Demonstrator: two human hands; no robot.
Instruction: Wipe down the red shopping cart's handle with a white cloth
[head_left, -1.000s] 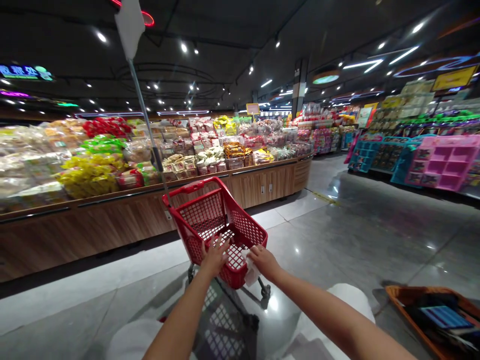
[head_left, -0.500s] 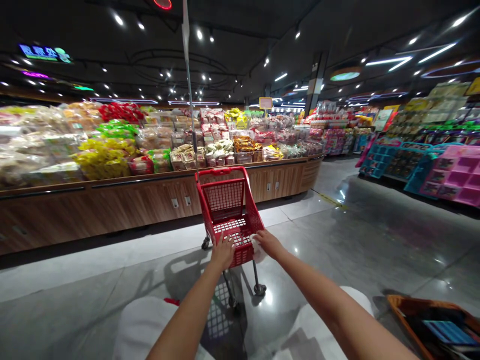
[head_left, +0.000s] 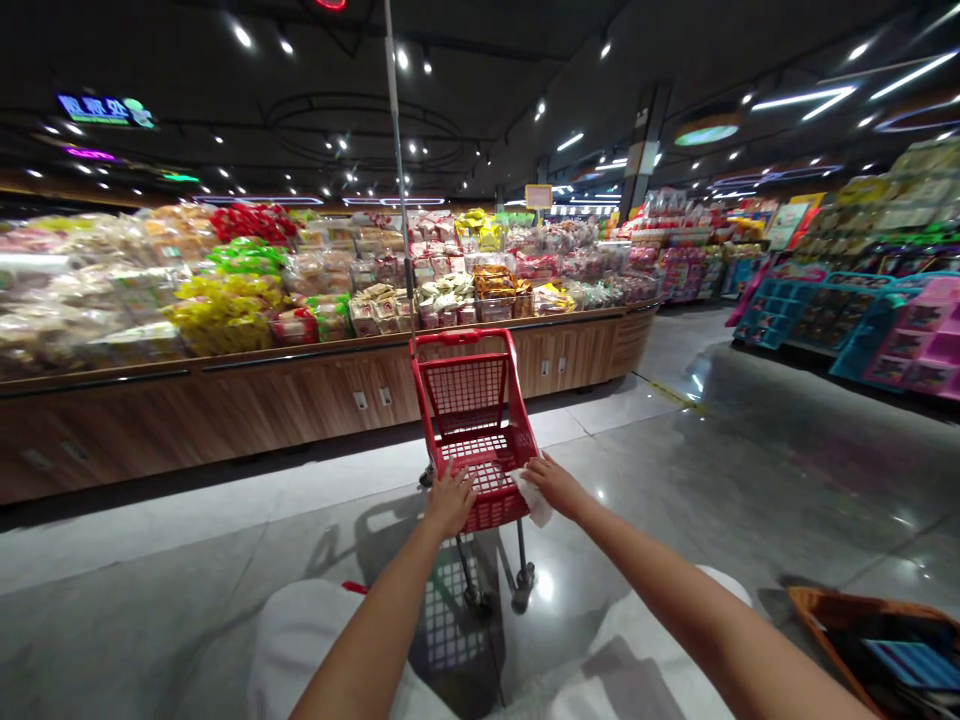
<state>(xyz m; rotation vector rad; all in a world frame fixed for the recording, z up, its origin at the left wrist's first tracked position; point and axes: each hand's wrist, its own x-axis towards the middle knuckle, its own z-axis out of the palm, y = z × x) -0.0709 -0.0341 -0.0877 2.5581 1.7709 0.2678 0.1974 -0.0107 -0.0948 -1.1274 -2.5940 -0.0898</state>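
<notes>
A small red shopping cart (head_left: 491, 513) with a plastic grid basket and a tall thin pole (head_left: 397, 130) stands on the floor in front of me. My left hand (head_left: 451, 498) rests on the near rim of its basket, fingers stretched out and spread. At the basket's right near corner, my right hand (head_left: 555, 485) is closed on a white wipe (head_left: 537, 507). The wipe lies against the rim and hangs a little below the fingers; whether it is paper or cloth I cannot tell.
Behind the cart runs a wood-panelled display counter (head_left: 315, 398) piled with bagged foods. Blue and pink racks (head_left: 870, 320) stand at right. An orange-brown open container (head_left: 832, 603) with dark contents sits at lower right. The grey floor (head_left: 720, 490) is shiny.
The view has shifted, so the cart and counter appear slightly farther right. My right hand and the wipe have moved a little along the cart's right corner. My left hand stays on the rim.
</notes>
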